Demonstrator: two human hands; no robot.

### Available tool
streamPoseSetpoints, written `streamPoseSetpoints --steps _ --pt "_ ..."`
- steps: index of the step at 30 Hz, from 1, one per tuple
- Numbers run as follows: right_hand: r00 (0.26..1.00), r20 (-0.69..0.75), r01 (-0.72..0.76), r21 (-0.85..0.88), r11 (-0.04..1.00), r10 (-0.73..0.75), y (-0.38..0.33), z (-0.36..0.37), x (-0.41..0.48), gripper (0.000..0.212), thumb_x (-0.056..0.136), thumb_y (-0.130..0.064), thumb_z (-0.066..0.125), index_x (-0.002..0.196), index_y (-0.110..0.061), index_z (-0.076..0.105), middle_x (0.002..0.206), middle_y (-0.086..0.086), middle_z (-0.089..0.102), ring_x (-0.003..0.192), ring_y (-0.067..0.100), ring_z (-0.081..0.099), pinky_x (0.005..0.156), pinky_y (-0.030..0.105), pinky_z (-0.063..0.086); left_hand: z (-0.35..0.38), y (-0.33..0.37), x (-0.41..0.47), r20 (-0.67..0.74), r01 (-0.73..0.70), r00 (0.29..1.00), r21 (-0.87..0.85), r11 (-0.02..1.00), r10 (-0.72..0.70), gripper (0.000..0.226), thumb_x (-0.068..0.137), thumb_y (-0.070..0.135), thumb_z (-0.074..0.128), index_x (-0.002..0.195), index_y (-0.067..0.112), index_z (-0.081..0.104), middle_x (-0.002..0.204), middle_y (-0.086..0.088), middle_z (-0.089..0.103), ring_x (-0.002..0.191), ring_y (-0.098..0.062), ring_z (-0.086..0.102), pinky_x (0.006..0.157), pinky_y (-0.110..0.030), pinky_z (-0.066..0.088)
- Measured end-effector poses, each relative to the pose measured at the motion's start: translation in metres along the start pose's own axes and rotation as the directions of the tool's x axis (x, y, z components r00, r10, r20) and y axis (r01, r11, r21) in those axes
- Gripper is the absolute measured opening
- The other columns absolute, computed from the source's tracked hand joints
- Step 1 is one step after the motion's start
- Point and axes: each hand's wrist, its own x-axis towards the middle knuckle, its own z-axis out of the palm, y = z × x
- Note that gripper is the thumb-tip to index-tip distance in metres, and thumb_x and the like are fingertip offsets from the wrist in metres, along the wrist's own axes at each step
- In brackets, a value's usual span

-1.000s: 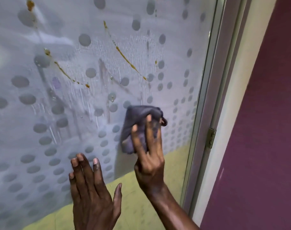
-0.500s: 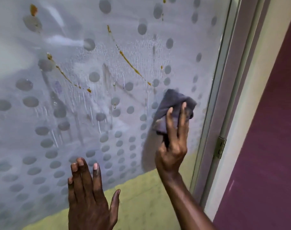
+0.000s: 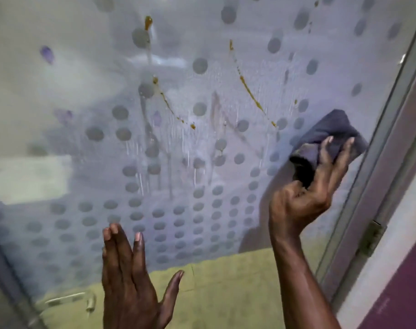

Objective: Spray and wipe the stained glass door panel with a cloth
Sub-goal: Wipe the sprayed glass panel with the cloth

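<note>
The frosted glass door panel (image 3: 67, 96) with grey dots fills most of the view. Thin brown stain streaks (image 3: 252, 96) run diagonally across its upper middle, and wet spray droplets and drips cover the centre. My right hand (image 3: 304, 195) presses a bunched grey-purple cloth (image 3: 330, 131) against the glass near the right edge, just below the lower end of the right streak. My left hand (image 3: 131, 281) lies flat on the lower glass with fingers spread and holds nothing.
A metal door frame (image 3: 377, 162) runs down the right side with a hinge (image 3: 370, 238). Beyond it is a white jamb and a dark purple wall (image 3: 406, 281). A yellow-green floor (image 3: 226, 286) shows through the lower glass.
My right hand has slid the cloth up and to the right, from the panel's lower middle to near the frame. The left hand stays flat on the glass.
</note>
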Motion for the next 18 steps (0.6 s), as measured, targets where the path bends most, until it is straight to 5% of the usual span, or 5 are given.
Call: streamPoseSetpoints --steps 3,7,12,14,18 --pt "0.927 0.248 0.265 0.104 0.959 -0.283 -0.046 0.005 -0.075 0.086 0.081 0.03 0.045 0.154 -0.011 0.065 0.18 0.013 0.036 0.168 0.053 0.03 0.137 0.054 0.032 -0.005 -0.017 0.001 0.002 0.033 0.999 0.041 0.999 -0.033 0.124 0.086 0.068 0.07 0.174 -0.003 0.02 0.183 -0.037 0.013 0.171 -0.057 0.015 0.142 -0.056 0.015" --pt "0.577 0.411 0.622 0.338 0.706 -0.705 -0.076 0.005 -0.143 0.045 0.105 -0.016 0.075 0.149 -0.013 0.071 0.17 0.011 0.054 0.162 0.058 0.038 0.121 0.063 0.052 -0.008 -0.02 0.0 0.057 0.03 0.998 0.116 0.993 -0.037 0.105 0.094 0.056 0.06 0.165 -0.017 0.033 0.18 -0.041 0.015 0.169 -0.061 0.016 0.138 -0.068 0.024" --pt "0.682 0.424 0.557 0.227 0.799 -0.596 -0.07 0.002 -0.116 0.04 0.117 -0.009 0.046 0.146 -0.014 0.073 0.172 0.014 0.051 0.16 0.055 0.043 0.11 0.057 0.061 -0.017 -0.034 -0.001 0.067 -0.025 0.998 0.047 0.999 0.022 0.112 0.088 0.061 0.068 0.172 -0.002 0.027 0.185 -0.032 0.012 0.174 -0.05 0.012 0.143 -0.052 0.012" --pt "0.69 0.465 0.508 0.235 0.829 -0.555 -0.075 -0.002 -0.119 0.042 0.111 -0.007 0.053 0.148 -0.012 0.071 0.175 0.015 0.047 0.164 0.056 0.037 0.111 0.06 0.06 -0.022 -0.04 0.0 0.084 -0.07 0.994 0.054 0.996 0.065 0.108 0.089 0.058 0.067 0.169 -0.005 0.03 0.185 -0.032 0.012 0.175 -0.048 0.01 0.143 -0.051 0.012" --pt "0.705 0.535 0.381 0.266 0.885 -0.464 -0.093 -0.008 -0.134 0.068 0.097 -0.039 0.08 0.153 -0.005 0.063 0.178 0.022 0.038 0.167 0.061 0.022 0.129 0.07 0.04 -0.03 -0.044 0.004 0.104 -0.109 0.989 0.058 0.992 0.103 0.093 0.095 0.047 0.058 0.164 -0.01 0.034 0.183 -0.035 0.013 0.175 -0.048 0.006 0.139 -0.055 0.017"
